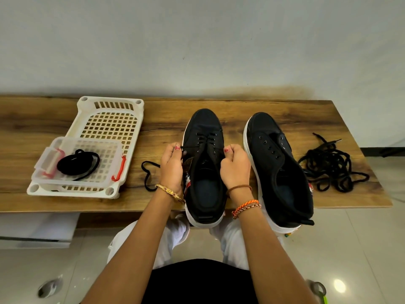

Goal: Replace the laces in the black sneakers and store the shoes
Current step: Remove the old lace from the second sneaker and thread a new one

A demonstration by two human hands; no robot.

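Black sneakers stand side by side on the wooden tabletop, toes toward its far edge and heels over the near edge. The left sneaker has a black lace threaded through its lower eyelets. The left hand is curled at that shoe's left side, its fingertips pinching the lace end by the upper eyelets; a loose loop of the same lace trails on the tabletop just left of the wrist. The right hand is curled against the shoe's right side and seems to pinch the other lace end, though the fingers hide it. The right sneaker stands unlaced, eyelets bare, tongue open. Near the tabletop's right edge lies a tangled heap of black laces, just beside that sneaker. Toward the left end sits a white slotted basket tray, and on its near part rests a clear plastic box with red clips holding one coiled black lace. Bracelets circle both wrists.
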